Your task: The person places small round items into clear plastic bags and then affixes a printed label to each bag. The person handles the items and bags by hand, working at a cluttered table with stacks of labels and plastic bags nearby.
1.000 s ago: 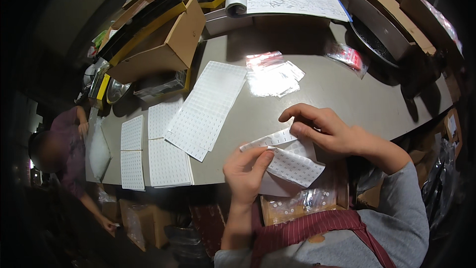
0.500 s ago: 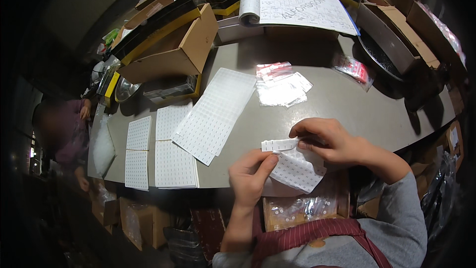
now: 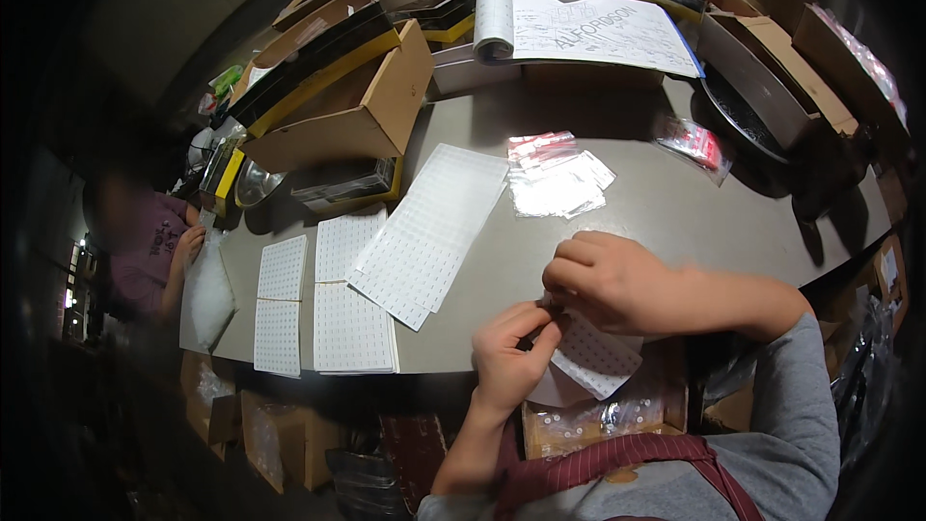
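Note:
A white sheet of small printed stickers (image 3: 600,359) hangs over the table's near edge, partly covered by my hands. My left hand (image 3: 511,355) is closed at its near-left side, with thumb and fingertips pinched together at the sheet's upper end. Over the top of the sheet curls my right hand (image 3: 617,280), its fingertips meeting those of the left. A small pale bit shows where they meet, too hidden to name. Further left lie loose sticker sheets (image 3: 434,232), overlapping a banded stack of sticker sheets (image 3: 354,318). Beside that is a narrower banded stack (image 3: 281,307).
Clear zip bags (image 3: 559,183) lie mid-table, and a red-and-clear packet (image 3: 693,147) sits to the right. Cardboard boxes (image 3: 376,101) and an open notepad (image 3: 603,31) line the far side. Below my hands is a carton (image 3: 569,425). A co-worker (image 3: 149,251) is at the left.
My right hand has swung left and down over the sheet's top, meeting my left fingertips. The folded strip that showed between my hands is now hidden. The whole view has shifted slightly.

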A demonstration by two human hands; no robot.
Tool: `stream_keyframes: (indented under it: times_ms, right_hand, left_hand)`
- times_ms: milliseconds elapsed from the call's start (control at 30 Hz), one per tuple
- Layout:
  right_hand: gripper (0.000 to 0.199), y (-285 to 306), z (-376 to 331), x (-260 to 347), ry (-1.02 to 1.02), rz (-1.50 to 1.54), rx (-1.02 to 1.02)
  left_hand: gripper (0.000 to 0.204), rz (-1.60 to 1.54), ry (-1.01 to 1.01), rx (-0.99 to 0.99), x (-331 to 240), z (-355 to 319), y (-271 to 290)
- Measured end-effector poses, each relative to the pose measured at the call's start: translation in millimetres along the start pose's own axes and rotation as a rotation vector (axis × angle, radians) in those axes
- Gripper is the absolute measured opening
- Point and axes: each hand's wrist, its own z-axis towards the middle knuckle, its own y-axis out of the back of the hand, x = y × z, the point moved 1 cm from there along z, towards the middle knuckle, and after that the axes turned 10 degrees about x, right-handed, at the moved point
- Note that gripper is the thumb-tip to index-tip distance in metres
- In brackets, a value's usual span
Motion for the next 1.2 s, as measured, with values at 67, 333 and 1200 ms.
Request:
stream_keyframes:
  times_ms: [67,333,1200]
  right_hand:
    - [0.029,-6.4,-2.3,1.4,0.095,-0.158,-0.024]
    - [0.033,13.7,3.6,-7.0,0.227,-0.146,-0.223]
    - [0.018,57.0,-78.9,-57.2,-0.574,0.767,0.189]
  left_hand:
    - [0.013,-0.082,0.064,0.034,-1.0,1.8,2.4]
    - [0.013,-0.445,0.219,0.049,5.6,1.1,9.9]
    - [0.009,-0.322,0.141,0.086,-2.3,-0.5,9.8]
